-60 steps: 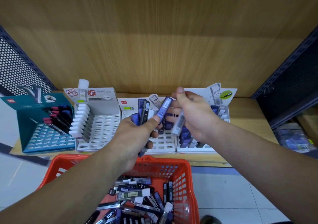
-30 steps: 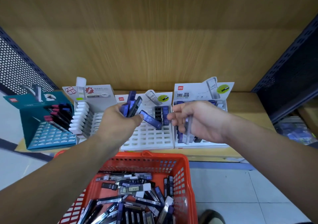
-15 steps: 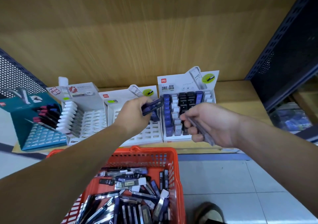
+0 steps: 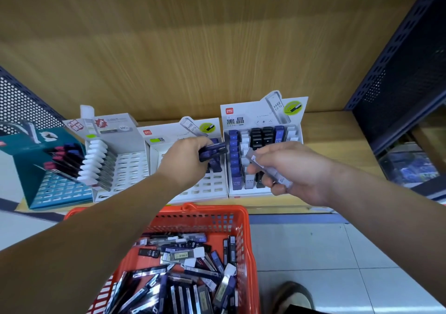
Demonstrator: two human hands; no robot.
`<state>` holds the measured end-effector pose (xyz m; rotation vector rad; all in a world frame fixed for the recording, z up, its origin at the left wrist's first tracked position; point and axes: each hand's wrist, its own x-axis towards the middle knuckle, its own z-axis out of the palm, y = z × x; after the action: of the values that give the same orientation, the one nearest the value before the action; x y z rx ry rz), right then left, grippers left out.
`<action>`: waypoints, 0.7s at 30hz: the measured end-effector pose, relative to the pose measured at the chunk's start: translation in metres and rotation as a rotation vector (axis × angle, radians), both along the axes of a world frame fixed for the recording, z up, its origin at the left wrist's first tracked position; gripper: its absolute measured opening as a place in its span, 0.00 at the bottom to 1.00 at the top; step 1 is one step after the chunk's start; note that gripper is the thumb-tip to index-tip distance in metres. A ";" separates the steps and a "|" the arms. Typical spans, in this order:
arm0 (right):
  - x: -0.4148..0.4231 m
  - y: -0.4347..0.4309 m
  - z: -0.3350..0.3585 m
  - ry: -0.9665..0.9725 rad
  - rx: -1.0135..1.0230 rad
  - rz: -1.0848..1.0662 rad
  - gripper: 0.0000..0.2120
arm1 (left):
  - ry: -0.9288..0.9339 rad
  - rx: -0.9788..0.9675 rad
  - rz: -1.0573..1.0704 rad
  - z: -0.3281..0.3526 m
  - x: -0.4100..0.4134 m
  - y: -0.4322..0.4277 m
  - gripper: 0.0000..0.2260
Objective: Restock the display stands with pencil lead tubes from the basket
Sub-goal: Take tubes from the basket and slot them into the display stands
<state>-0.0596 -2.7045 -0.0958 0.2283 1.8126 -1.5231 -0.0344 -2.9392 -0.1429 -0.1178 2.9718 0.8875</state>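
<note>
Left hand is gripping dark blue lead tubes; right hand is pinching one clear plastic tube.

- Orange perforated plastic basket: glossy, smooth.
- White printed card display stand: smooth, slight sheen.
- Clear plastic lead tube: translucent, glossy.
- Tan wood-grain back panel: matt.
- Navy perforated metal side panel: matt.

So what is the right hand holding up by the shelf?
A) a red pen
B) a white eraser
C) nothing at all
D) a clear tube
D: the right hand pinches a clear tube in front of the white display stand, while the left hand grips dark blue tubes.
</note>
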 end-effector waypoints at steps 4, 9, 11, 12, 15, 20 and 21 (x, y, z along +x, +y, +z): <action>0.002 0.000 -0.001 0.072 0.089 0.006 0.06 | -0.025 -0.176 -0.108 0.013 -0.005 0.006 0.11; 0.003 0.000 -0.001 0.096 0.064 0.063 0.08 | -0.094 -0.283 -0.161 0.010 -0.011 0.008 0.09; 0.005 -0.001 0.002 0.123 0.054 0.115 0.09 | -0.093 -0.175 -0.125 0.000 -0.011 0.006 0.10; 0.005 -0.002 0.003 0.134 0.057 0.118 0.09 | -0.071 -0.098 -0.099 -0.002 -0.010 0.005 0.10; 0.001 -0.006 0.006 0.141 0.047 0.037 0.07 | -0.022 0.129 0.023 0.006 -0.006 0.005 0.07; 0.002 -0.031 0.015 0.192 0.075 0.032 0.15 | -0.266 0.624 0.244 0.047 0.019 0.007 0.05; 0.003 -0.037 0.016 0.197 0.068 0.020 0.16 | -0.323 0.684 0.247 0.054 0.025 0.006 0.05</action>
<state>-0.0571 -2.7417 -0.0797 0.0946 2.0166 -1.5152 -0.0095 -2.9336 -0.0892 -0.5428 2.2448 1.6661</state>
